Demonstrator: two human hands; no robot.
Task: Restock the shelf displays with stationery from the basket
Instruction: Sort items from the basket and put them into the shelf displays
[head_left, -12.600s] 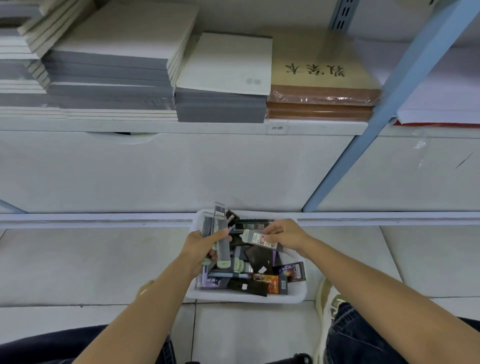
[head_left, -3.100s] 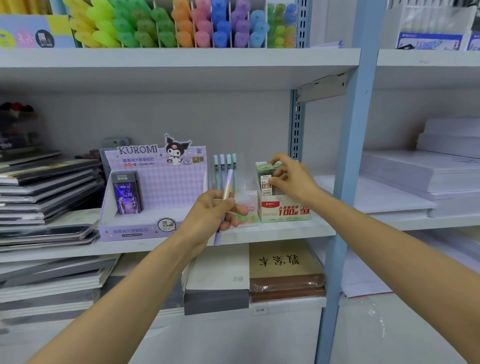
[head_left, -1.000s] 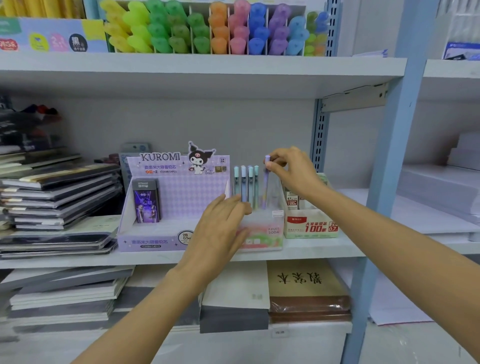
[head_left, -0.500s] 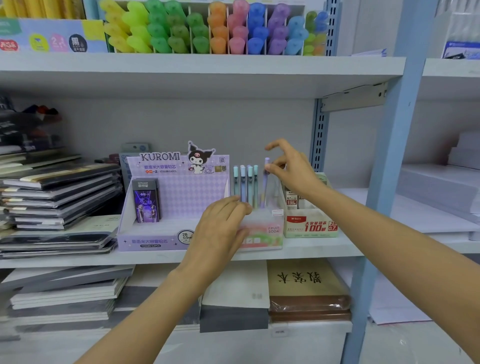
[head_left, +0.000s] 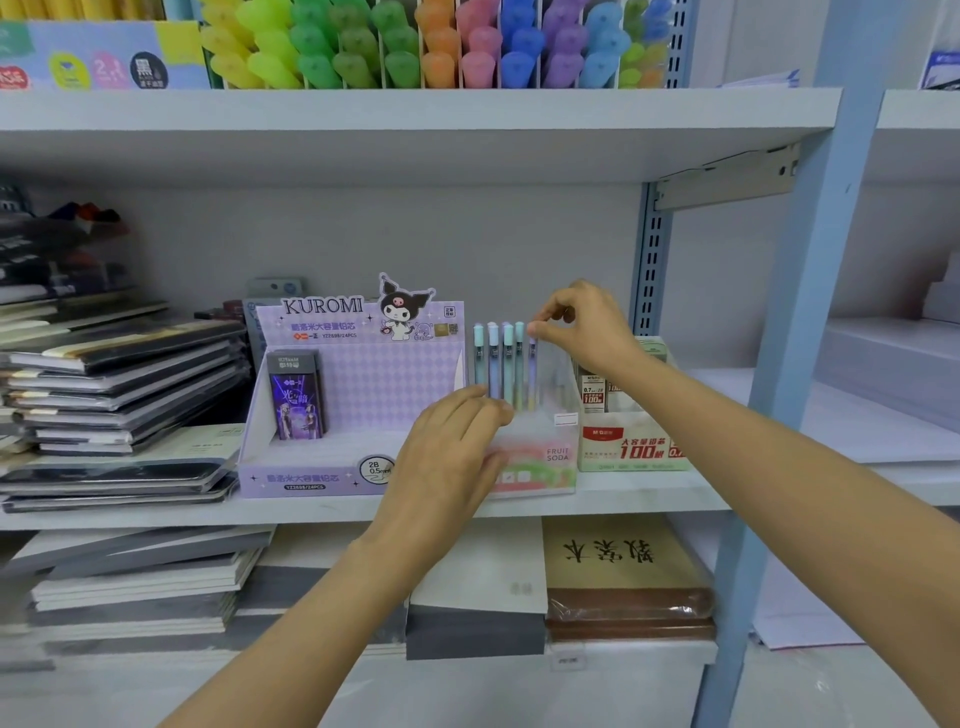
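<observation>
Pen display (head_left: 535, 462) between 2 lead boxes (head_left: 332, 415).

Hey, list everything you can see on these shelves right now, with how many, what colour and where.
Kuromi display box: one, purple, middle shelf.
lead pack: one, black and purple, standing inside it at left.
Fruit Soda display: one, pink and green, right of the Kuromi display box.
pens: five, teal and purple, upright in it.
refill box: one, white and red, further right.
notebooks: a stack, dark, middle shelf's left.
highlighters: many, mixed colours, top shelf.
brown pad: one, lower shelf.
left hand: rests on the Fruit Soda display's front.
right hand: pinches the rightmost pen at its top.
</observation>
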